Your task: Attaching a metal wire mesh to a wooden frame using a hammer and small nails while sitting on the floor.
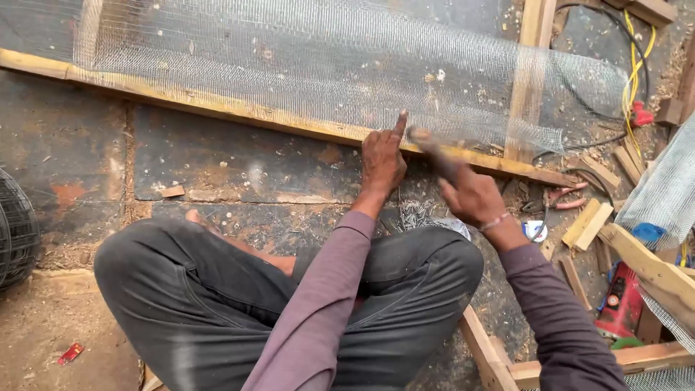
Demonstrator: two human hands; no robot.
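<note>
Long pale wooden frame rail [239,110] is lying across the dark floor under grey wire mesh sheet [326,65]. Left hand [382,161] is pressing there, index finger extended, others curled. Right hand [470,194] is gripping a blurred tool [427,145], head beside that fingertip.

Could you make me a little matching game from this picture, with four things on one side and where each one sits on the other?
Things:
1. wire mesh
2. pliers
3. left hand
4. red scrap

Places:
A. on the ground at the lower left
B. stretched over the wooden frame
C. on the ground right of the right hand
D. at the frame's near rail, forefinger raised

Pairs: 1-B, 2-C, 3-D, 4-A
</note>
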